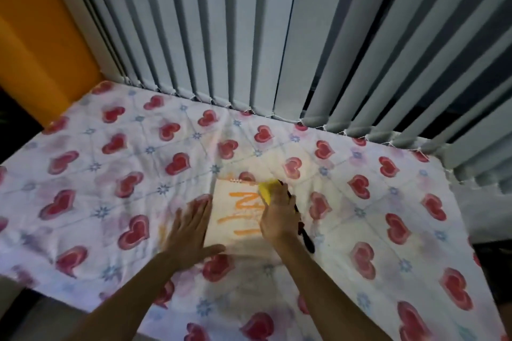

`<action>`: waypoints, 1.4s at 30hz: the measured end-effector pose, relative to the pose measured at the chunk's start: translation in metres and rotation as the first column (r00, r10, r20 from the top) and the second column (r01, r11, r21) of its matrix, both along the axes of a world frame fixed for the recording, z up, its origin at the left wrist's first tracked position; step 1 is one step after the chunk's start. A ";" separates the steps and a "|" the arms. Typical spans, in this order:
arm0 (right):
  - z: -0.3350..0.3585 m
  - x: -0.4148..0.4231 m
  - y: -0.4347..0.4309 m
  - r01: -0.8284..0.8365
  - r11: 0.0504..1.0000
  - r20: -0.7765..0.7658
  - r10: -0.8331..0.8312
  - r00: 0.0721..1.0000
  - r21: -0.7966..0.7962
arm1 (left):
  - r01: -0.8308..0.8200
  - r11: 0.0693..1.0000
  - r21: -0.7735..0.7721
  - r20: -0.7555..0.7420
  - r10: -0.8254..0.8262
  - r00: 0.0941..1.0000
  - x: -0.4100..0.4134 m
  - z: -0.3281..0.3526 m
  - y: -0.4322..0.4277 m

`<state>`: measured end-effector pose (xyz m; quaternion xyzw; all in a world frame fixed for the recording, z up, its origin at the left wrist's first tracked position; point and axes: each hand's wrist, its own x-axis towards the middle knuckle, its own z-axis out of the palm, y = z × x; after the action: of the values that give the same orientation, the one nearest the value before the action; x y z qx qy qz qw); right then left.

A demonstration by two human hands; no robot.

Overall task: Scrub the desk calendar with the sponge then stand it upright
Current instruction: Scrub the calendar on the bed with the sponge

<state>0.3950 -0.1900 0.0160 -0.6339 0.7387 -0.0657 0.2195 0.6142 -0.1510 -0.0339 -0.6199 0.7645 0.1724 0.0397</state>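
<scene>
The desk calendar (235, 213) lies flat on the table, a white page with large orange lettering and a spiral binding along its far edge. My right hand (278, 216) grips a yellow sponge (267, 191) and presses it on the calendar's far right corner. My left hand (191, 230) rests flat, fingers spread, on the calendar's left edge. The right edge of the calendar is hidden under my right hand.
A white tablecloth (110, 174) with red hearts covers the table. A black object (304, 235) lies just right of my right hand. Grey vertical blinds (277, 36) hang along the far edge, and an orange wall (36, 36) stands at left.
</scene>
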 end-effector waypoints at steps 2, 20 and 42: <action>-0.015 0.013 0.002 0.011 1.000 -0.100 -0.012 0.995 -0.008 | 0.041 0.999 -0.030 0.026 -0.040 0.999 0.001 0.002 -0.002; -0.041 0.019 0.015 0.094 0.988 -0.255 -0.123 0.959 -0.122 | 0.087 0.992 -0.093 -0.056 -0.093 0.994 0.001 -0.003 -0.006; -0.036 0.047 -0.006 0.195 0.965 -0.237 -0.234 0.943 -0.177 | 0.089 0.993 -0.075 -0.003 -0.090 0.996 0.003 -0.009 -0.008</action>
<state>0.4424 -0.1964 -0.0202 -0.5676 0.8183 -0.0629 0.0654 0.6172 -0.1592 -0.0429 -0.5855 0.7976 0.1437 0.0216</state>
